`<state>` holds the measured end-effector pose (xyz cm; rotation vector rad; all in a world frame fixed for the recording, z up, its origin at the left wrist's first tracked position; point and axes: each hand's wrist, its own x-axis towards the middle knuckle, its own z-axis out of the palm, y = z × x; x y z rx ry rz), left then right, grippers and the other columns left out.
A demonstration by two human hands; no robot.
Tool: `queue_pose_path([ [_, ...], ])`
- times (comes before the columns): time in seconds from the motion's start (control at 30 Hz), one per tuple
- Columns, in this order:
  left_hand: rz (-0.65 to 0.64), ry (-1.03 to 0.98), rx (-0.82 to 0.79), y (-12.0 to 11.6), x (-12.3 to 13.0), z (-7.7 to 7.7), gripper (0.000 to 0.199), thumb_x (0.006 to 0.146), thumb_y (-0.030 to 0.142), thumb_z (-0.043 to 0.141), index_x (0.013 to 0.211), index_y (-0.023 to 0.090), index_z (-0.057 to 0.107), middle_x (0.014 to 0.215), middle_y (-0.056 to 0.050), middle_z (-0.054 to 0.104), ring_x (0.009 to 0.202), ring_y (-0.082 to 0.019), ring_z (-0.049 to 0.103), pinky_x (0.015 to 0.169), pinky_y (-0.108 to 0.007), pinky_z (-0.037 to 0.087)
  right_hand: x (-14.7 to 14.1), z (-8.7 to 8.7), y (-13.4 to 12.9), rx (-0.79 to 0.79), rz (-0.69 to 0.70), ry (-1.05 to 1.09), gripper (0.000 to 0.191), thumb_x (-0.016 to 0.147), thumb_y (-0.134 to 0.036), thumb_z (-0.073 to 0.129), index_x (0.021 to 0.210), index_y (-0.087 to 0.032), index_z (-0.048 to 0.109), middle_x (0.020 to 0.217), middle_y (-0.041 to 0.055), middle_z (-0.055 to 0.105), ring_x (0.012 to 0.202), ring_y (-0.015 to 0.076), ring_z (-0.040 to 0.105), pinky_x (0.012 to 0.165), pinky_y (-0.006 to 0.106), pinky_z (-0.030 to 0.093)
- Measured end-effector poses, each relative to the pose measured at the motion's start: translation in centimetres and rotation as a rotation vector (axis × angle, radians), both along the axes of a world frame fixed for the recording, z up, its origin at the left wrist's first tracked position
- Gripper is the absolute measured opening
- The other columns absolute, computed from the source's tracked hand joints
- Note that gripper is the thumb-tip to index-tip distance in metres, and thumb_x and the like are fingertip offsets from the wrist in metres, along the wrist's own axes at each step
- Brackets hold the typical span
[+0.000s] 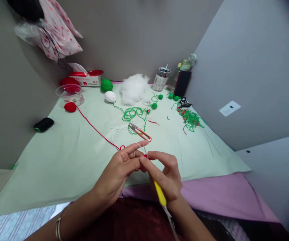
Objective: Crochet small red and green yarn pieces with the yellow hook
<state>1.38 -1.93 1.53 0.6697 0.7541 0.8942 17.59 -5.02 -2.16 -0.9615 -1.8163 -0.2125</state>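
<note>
My left hand is closed on a small piece of red crochet work, mostly hidden behind the fingers. Its index finger points forward, with a thin white strand near the tip. In my right hand is a crochet hook with a yellow handle; its tip end is at the red piece, where both hands' fingertips meet. A red yarn strand runs from a small red ball toward my left hand. Just beyond the fingers lie orange-handled thread snips.
Loose green yarn, a white yarn ball, a green ball and white stuffing lie farther back. Yarn scraps are at right. A plastic tub, a pen can and a phone stand near the walls.
</note>
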Motion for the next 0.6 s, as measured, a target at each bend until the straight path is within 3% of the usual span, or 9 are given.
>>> queue_pose_path([
  [0.1, -0.02, -0.016, -0.05, 0.4, -0.3, -0.1, 0.039, 0.082, 0.028, 0.088, 0.12, 0.024, 0.084, 0.082, 0.0, 0.069, 0.073, -0.009, 0.06, 0.074, -0.021, 0.046, 0.0, 0.4, 0.2, -0.174, 0.113, 0.337, 0.031, 0.102, -0.009, 0.055, 0.119, -0.027, 0.074, 0.097, 0.0055, 0.075, 0.087, 0.0199, 0.072, 0.073, 0.035, 0.061],
  [0.2, 0.023, 0.014, 0.071, 0.5, -0.5, 0.0, 0.036, 0.082, 0.025, 0.088, 0.118, 0.028, 0.085, 0.084, 0.002, 0.067, 0.075, -0.009, 0.06, 0.076, -0.021, 0.047, -0.2, 1.1, 0.4, -0.339, 0.251, 0.657, 0.025, 0.105, -0.013, 0.055, 0.107, -0.026, 0.077, 0.089, 0.0031, 0.073, 0.078, 0.0175, 0.067, 0.069, 0.033, 0.057],
  [0.27, 0.023, 0.03, 0.154, 0.4, -0.5, 0.0, 0.038, 0.083, 0.024, 0.088, 0.12, 0.031, 0.084, 0.083, 0.003, 0.066, 0.079, -0.01, 0.061, 0.081, -0.023, 0.048, -0.4, 1.4, 0.6, -0.389, 0.294, 0.713, 0.023, 0.104, -0.015, 0.058, 0.104, -0.026, 0.078, 0.094, 0.0035, 0.075, 0.08, 0.0168, 0.067, 0.069, 0.032, 0.056],
  [0.43, 0.07, 0.074, 0.19, 0.0, -0.1, -0.3, 0.039, 0.084, 0.028, 0.089, 0.122, 0.031, 0.083, 0.084, 0.002, 0.069, 0.082, -0.012, 0.062, 0.084, -0.024, 0.049, -0.9, 1.1, 0.6, -0.365, 0.258, 0.594, 0.029, 0.104, -0.011, 0.057, 0.112, -0.029, 0.077, 0.094, 0.0016, 0.076, 0.081, 0.0157, 0.069, 0.072, 0.03, 0.057],
  [0.53, 0.121, 0.019, 0.083, -0.1, 0.3, -0.6, 0.043, 0.079, 0.03, 0.093, 0.12, 0.029, 0.084, 0.086, 0.002, 0.069, 0.081, -0.011, 0.061, 0.083, -0.023, 0.049, -0.8, 0.4, 0.5, -0.215, 0.135, 0.31, 0.035, 0.1, -0.008, 0.063, 0.122, -0.031, 0.077, 0.101, 0.0043, 0.074, 0.089, 0.018, 0.071, 0.074, 0.031, 0.059],
  [0.6, 0.056, -0.045, -0.012, 0.0, 0.5, -0.7, 0.043, 0.077, 0.032, 0.094, 0.118, 0.027, 0.085, 0.087, 0.001, 0.071, 0.079, -0.01, 0.061, 0.08, -0.022, 0.05, -0.6, 0.2, 0.6, -0.134, 0.096, 0.198, 0.039, 0.097, -0.007, 0.066, 0.126, -0.03, 0.077, 0.106, 0.0063, 0.074, 0.094, 0.0197, 0.071, 0.075, 0.032, 0.059],
])
